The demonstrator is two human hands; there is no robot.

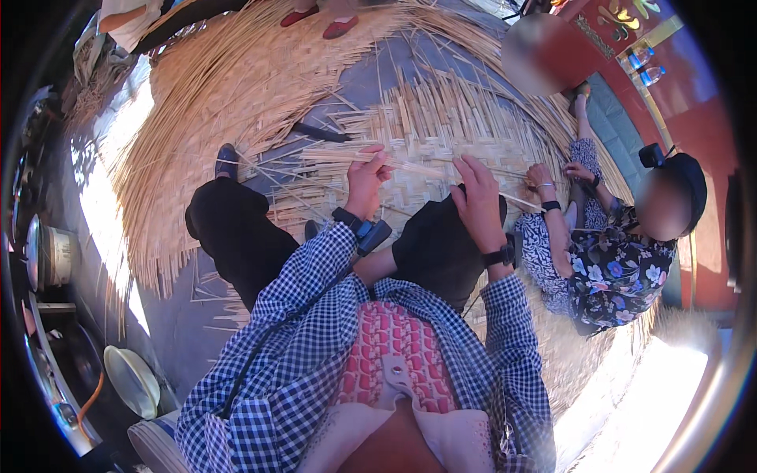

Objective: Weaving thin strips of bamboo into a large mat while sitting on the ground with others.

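A checked shirt [296,319] fills the foreground as its wearer's left hand [365,183] pinches pale strips [414,166] above a partly woven mat [445,144]; the right hand [479,206] extends its fingers nearby, its grip unclear. The mat's middle is plaited, while loose ends [398,109] along its edge appear left unwoven.

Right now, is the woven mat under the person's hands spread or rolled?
Spread. The mat lies flat on the ground, its weave showing, with loose strip ends sticking out along its far edge.
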